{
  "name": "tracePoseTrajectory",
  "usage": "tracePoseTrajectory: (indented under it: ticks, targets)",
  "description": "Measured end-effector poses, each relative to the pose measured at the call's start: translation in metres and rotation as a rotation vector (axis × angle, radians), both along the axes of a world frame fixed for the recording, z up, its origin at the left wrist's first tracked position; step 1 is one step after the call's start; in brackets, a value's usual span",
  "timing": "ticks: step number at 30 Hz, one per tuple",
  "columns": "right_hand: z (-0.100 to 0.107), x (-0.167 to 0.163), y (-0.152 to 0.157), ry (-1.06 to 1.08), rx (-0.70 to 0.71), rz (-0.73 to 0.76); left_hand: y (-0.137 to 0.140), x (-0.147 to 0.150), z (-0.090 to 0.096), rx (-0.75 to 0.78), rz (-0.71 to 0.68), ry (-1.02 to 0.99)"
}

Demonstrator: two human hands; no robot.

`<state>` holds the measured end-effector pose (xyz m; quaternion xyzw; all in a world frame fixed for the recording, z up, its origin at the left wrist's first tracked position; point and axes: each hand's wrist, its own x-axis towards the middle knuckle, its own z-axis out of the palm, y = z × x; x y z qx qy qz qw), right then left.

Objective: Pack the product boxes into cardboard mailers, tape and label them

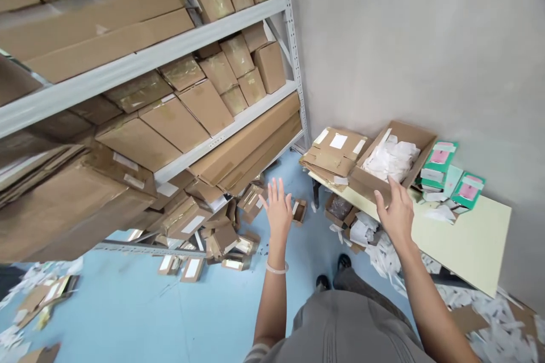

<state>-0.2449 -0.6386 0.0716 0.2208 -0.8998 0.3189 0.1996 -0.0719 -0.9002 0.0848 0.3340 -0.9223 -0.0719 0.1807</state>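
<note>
My left hand is raised over the floor in front of me, fingers spread, a pale bangle on its wrist. Nothing is in it. My right hand hovers at the near side of an open cardboard box, with thumb and fingers apart and no object between them; whether it touches the box I cannot tell. Crumpled white paper fills much of that box. Left of it lies a stack of flattened cardboard with white labels. Several green and pink packets sit to its right.
A pale yellow table stands against the grey wall. Metal shelving full of brown cartons rises on the left. Small boxes clutter the blue floor below it. Paper scraps pile under the table.
</note>
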Motion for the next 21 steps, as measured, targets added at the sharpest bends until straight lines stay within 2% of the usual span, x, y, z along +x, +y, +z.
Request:
tracePoseTrajectory:
  ticks: [6, 11, 15, 18, 21]
  targets:
    - [-0.021, -0.070, -0.055, -0.006, 0.030, 0.076, -0.042, -0.073, -0.031, 0.051, 0.030, -0.009]
    - [-0.016, -0.145, -0.092, -0.031, 0.053, 0.061, -0.084, -0.133, -0.028, 0.041, 0.042, 0.010]
    - [-0.018, -0.197, -0.133, -0.036, 0.105, 0.106, -0.124, -0.185, -0.029, 0.061, 0.025, 0.032]
    - [-0.031, -0.233, -0.164, -0.096, 0.181, 0.125, -0.157, -0.235, -0.043, 0.146, -0.024, 0.012]
    - [-0.054, -0.266, -0.189, -0.157, 0.263, 0.091, -0.190, -0.295, -0.067, 0.235, -0.059, -0.024]
